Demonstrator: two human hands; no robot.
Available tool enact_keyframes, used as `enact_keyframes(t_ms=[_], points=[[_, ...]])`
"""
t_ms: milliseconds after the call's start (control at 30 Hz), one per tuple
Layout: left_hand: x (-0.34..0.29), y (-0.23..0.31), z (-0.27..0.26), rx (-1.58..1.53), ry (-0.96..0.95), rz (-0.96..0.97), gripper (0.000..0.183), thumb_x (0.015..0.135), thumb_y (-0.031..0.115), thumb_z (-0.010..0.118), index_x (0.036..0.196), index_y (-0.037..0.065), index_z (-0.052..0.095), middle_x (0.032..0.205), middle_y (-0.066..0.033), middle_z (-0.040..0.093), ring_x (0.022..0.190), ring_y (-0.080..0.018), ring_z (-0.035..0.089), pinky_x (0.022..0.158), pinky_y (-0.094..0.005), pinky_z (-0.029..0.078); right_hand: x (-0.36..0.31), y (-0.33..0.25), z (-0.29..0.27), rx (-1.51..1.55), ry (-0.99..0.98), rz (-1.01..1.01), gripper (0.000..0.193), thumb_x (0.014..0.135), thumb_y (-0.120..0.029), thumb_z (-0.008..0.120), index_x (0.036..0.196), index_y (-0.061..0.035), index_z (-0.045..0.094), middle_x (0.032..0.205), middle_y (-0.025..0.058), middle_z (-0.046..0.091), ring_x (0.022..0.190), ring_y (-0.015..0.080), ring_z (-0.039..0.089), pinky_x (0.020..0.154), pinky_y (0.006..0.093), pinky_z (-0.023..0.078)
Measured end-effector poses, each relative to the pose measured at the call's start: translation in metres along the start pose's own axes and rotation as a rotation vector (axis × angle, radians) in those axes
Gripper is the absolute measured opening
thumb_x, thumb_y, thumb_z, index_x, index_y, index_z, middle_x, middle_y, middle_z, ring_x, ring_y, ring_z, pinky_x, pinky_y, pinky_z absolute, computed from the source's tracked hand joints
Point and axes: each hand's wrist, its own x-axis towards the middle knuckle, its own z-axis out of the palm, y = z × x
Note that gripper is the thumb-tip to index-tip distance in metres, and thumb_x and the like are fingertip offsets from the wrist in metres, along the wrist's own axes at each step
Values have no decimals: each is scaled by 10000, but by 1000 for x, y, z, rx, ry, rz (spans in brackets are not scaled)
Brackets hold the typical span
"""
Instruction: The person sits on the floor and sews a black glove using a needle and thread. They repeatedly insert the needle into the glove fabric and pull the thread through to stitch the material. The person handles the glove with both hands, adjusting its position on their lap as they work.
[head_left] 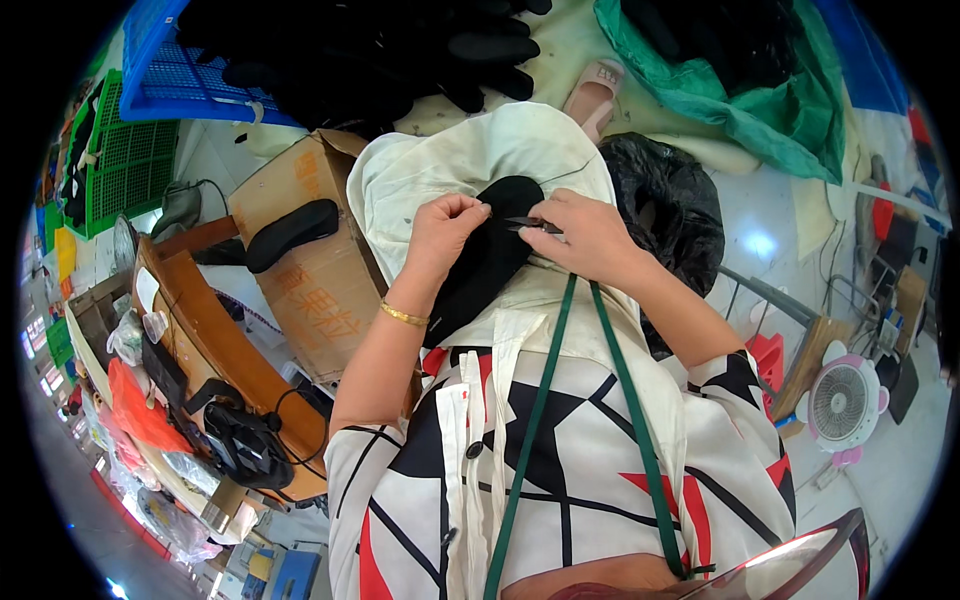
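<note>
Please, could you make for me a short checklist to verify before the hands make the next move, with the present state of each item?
1. Dark snips held securely: ok, they appear firmly gripped in the right hand.
2. Long black piece supported: ok, it lies over the pale apron on the lap.
3. Left hand clear of the snips' tips: ok, a small gap shows, but they are close.
4. Thread pinched in the left hand: cannot tell, too small to see.
5. Second black piece out of the way: ok, it rests on the cardboard box, apart from both hands.
</note>
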Motion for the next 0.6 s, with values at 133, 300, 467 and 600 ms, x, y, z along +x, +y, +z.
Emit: enact_keyframes(t_ms=[133, 300, 467, 600], points=[[1, 3, 1, -35, 5, -33, 108, 883, 162, 700, 878, 54, 709, 783, 40, 651, 685, -39, 525, 625, -201, 402, 13, 3, 7, -130, 55, -72, 264, 847, -325, 660, 834, -62, 665, 810, 91, 601, 752, 295, 633, 639, 421, 491], [2, 4, 3, -85, -1, -44, 102, 881, 156, 703, 867, 56, 708, 778, 43, 645, 694, -39, 525, 637, -205, 404, 21, 6, 12, -189, 79, -114, 259, 841, -322, 663, 788, -68, 660, 796, 80, 601, 733, 285, 635, 612, 411, 493], [-1, 8, 4, -82, 13, -65, 91, 875, 145, 709, 859, 56, 706, 775, 44, 641, 688, -42, 519, 636, -205, 402, 22, 7, 15, -213, 83, -125, 254, 840, -317, 666, 777, -71, 660, 785, 79, 600, 731, 282, 636, 607, 407, 495], [-2, 6, 3, -101, 6, -55, 86, 872, 141, 711, 859, 56, 706, 774, 44, 640, 685, -43, 517, 634, -205, 401, 22, 4, 16, -225, 75, -127, 255, 839, -316, 671, 766, -72, 658, 780, 78, 600, 724, 279, 635, 600, 407, 495]])
